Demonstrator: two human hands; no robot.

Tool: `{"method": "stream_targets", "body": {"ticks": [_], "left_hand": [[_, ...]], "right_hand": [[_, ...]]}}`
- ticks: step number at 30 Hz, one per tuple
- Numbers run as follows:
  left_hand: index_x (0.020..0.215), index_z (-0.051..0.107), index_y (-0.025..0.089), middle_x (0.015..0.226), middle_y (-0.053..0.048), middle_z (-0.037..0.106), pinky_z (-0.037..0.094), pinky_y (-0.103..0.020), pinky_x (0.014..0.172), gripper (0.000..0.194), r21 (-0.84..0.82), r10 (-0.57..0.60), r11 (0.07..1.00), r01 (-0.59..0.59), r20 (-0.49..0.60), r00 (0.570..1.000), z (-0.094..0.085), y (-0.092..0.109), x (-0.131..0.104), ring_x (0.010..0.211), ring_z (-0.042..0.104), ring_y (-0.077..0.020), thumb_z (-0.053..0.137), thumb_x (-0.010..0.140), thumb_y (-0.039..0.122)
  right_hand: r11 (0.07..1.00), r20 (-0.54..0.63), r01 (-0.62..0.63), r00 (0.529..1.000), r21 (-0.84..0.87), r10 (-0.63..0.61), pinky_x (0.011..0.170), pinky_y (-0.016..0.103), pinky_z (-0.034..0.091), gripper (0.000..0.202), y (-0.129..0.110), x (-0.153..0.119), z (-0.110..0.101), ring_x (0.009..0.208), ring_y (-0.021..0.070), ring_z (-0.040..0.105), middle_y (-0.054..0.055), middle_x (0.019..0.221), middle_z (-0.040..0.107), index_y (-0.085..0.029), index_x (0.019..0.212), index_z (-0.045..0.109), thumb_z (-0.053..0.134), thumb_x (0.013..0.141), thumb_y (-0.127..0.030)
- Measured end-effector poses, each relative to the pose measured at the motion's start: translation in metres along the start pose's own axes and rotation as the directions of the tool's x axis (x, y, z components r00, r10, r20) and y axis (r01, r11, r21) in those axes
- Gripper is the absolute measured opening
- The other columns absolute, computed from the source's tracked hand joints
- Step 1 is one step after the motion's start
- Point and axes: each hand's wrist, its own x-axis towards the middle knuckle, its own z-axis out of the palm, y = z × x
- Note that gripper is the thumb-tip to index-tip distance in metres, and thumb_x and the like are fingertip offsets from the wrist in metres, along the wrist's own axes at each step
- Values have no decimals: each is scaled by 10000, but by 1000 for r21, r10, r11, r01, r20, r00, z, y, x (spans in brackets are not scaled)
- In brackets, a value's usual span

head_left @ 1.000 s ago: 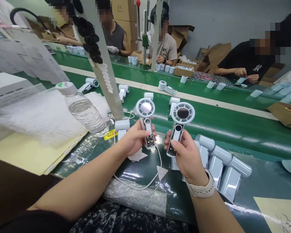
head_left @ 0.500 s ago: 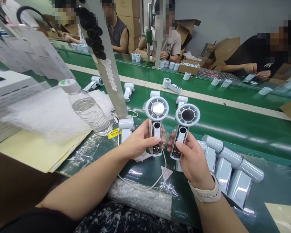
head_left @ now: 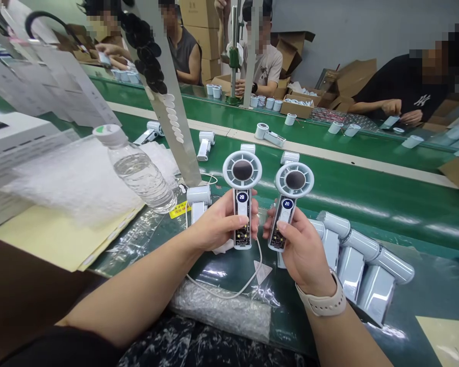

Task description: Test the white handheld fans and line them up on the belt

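My left hand (head_left: 224, 221) is closed round the handle of a pale blue handheld fan (head_left: 241, 204), its thumb on the front. My right hand (head_left: 304, 244) grips a second handheld fan (head_left: 287, 204) the same way. Both fans stand upright, side by side and apart, with round grilles facing me. Each has a small round display lit with "20", and bare circuit board shows low on the handle. Several more fans (head_left: 361, 250) lie in a row right of my right wrist. Another fan (head_left: 199, 199) lies left of my left hand, beside a white cable (head_left: 229, 298).
A water bottle (head_left: 139, 168) stands at left near plastic bags (head_left: 72, 178) and yellow folders (head_left: 69, 239). A slanted metal post (head_left: 176, 127) rises behind it. Bubble wrap (head_left: 222, 308) lies at the front edge. Beyond runs a green conveyor (head_left: 367, 188) with fan parts; several co-workers sit across it.
Both fans' displays, dark before, now show "20". The left fan's head has turned slightly, its centre now dark instead of bright with glare. Across the conveyor, co-workers' hands have shifted.
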Motion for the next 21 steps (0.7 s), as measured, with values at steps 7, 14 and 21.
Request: {"method": "stream_targets", "body": {"ticks": [7,14,21], "left_hand": [[1061,553,207,890,13,596,560,-295,619,383,32,3,999,0,-96,995,-6,-5,6,687,639,-128,784,763,269],[1050,528,198,840,23,619,560,-296,622,378,64,22,998,-13,-146,989,-7,-3,9,662,643,-128,766,779,313],[974,535,192,802,-4,648,541,-290,651,339,169,54,985,-45,-46,997,-12,-11,8,697,652,-145,754,825,403]], "right_hand": [[1000,18,-29,999,8,29,625,322,531,208,2,0,-1,719,170,592,19,862,635,-223,907,660,737,743,-325],[999,19,-48,999,17,48,567,284,538,230,5,-2,-2,672,152,604,11,833,664,-218,878,691,769,751,-393],[1000,37,-22,999,-7,22,557,283,540,182,8,0,-4,639,146,602,3,775,675,-219,874,704,744,790,-376]]}}
